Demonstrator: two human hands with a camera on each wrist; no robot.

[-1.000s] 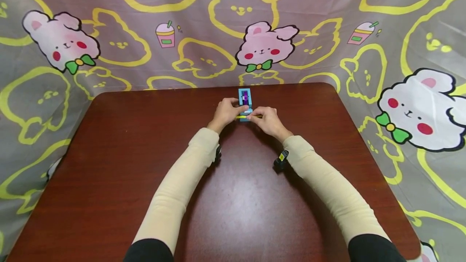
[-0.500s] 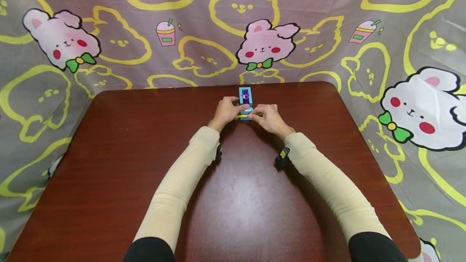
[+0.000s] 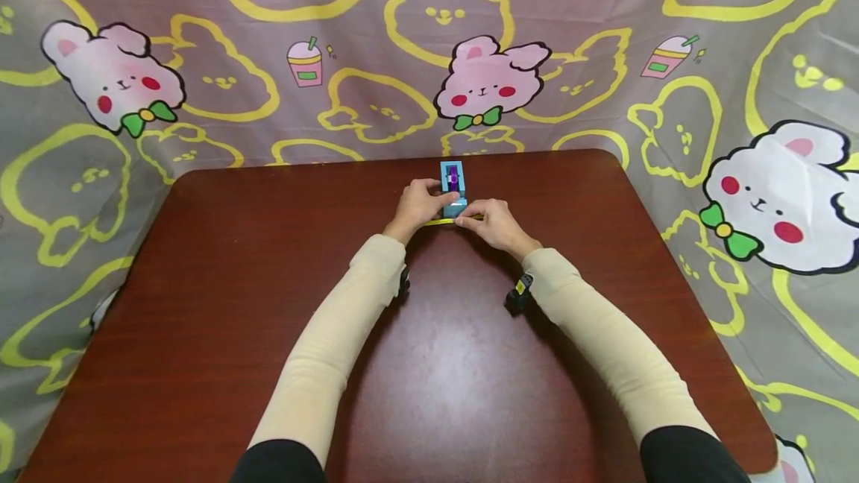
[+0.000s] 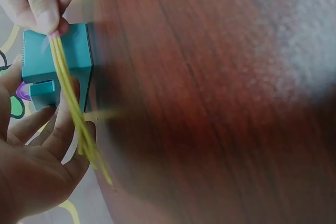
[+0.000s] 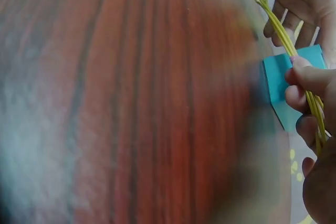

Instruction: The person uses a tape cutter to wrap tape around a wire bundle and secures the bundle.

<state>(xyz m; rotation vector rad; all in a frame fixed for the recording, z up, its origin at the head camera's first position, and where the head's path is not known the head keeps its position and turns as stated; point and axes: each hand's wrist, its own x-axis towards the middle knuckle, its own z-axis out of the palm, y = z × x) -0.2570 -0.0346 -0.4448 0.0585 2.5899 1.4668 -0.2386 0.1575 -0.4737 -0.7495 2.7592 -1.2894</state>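
Note:
A teal tape dispenser (image 3: 455,209) with a purple core (image 3: 452,177) stands near the far table edge. My left hand (image 3: 414,207) holds it from the left, thumb near its top and fingers along its side. Between thumb and fingers, my right hand (image 3: 495,222) pinches a bundle of thin yellow strands (image 4: 67,80) just in front of the dispenser. A bit of pink (image 4: 54,34) wraps the strands at the pinch. Their loose ends hang past the left fingers in the left wrist view. The other half of the bundle lies along the right palm, partly hidden by fingers.
The dark red-brown table (image 3: 429,364) spreads out toward me and to both sides. A patterned cloth (image 3: 376,36) rises directly behind the far edge and along the sides. Small black wrist cameras (image 3: 518,295) sit at the sleeves.
The right hand and yellow bundle have moved slightly toward me, from over the dispenser's front to just before it. The left hand and dispenser stay nearly still.

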